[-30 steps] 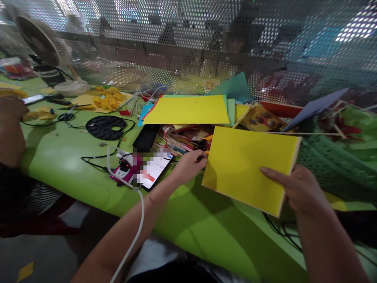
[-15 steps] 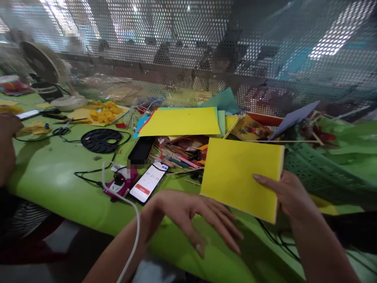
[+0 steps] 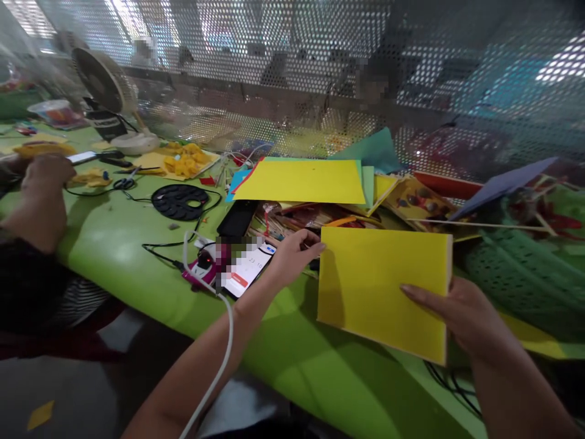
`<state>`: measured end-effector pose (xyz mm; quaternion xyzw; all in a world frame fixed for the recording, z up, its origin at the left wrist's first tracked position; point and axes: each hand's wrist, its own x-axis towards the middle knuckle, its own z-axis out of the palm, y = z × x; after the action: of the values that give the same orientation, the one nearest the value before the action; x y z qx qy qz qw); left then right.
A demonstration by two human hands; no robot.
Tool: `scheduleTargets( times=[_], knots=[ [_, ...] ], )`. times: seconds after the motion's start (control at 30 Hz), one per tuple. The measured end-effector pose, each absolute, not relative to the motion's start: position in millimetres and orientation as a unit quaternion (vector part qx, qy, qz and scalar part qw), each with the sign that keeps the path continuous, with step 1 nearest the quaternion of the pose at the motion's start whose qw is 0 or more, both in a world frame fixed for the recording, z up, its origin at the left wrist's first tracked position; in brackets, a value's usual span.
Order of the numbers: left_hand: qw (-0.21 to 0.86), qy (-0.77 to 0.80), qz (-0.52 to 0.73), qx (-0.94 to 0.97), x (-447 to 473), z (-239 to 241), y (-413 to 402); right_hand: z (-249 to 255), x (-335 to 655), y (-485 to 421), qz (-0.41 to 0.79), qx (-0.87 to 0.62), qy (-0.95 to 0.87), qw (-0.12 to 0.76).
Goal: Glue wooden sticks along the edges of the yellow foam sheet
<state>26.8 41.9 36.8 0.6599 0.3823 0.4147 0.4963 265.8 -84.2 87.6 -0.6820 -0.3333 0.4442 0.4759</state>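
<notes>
A flat, square yellow board (image 3: pixel 379 286) with pale edges is held up over the green table. My right hand (image 3: pixel 461 311) grips its right edge, thumb across the front face and the other fingers hidden behind. At the upper left edge of the board is my left hand (image 3: pixel 295 256), its thumb tip touching the edge and its fingers curled, with the fingertips partly hidden. A phone (image 3: pixel 244 268) with a lit timer screen lies under and beside my left forearm. Past the board, a stack of coloured sheets (image 3: pixel 301 181) rests on a heap of sticks and pencils.
A purple power socket (image 3: pixel 198 274) with a white cable sits left of the phone. Farther left are a black palette (image 3: pixel 178 202), scissors (image 3: pixel 128 180) and a fan (image 3: pixel 103 82). A green basket (image 3: pixel 512 280) stands right. Another person's hand (image 3: pixel 46 189) is at far left.
My left hand has moved up and away from the table's front edge, its spread fingers now curled at the board's left edge. The board stays in my right hand. The view has shifted left.
</notes>
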Motion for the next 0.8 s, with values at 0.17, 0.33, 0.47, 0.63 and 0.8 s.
scheduleTargets(
  times=[0.17, 0.33, 0.47, 0.63, 0.8],
  knots=[
    [0.412, 0.403, 0.403, 0.711, 25.1, 35.9, 40.5, 83.3, 271.1, -82.4, 0.452, -0.679, -0.347, 0.463],
    [0.395, 0.420, 0.386, 0.720, 24.7, 36.0, 41.2, 81.5, 275.4, -82.4, 0.448, -0.695, -0.356, 0.436],
    [0.369, 0.432, 0.378, 0.731, 26.6, 32.8, 40.0, 83.4, 272.8, -83.8, 0.446, -0.697, -0.350, 0.439],
    [0.313, 0.443, 0.374, 0.752, 29.2, 33.3, 35.5, 84.7, 271.2, -85.4, 0.466, -0.692, -0.333, 0.440],
    [0.295, 0.456, 0.369, 0.754, 29.4, 36.7, 33.0, 80.6, 274.6, -84.1, 0.453, -0.693, -0.348, 0.440]
  ],
)
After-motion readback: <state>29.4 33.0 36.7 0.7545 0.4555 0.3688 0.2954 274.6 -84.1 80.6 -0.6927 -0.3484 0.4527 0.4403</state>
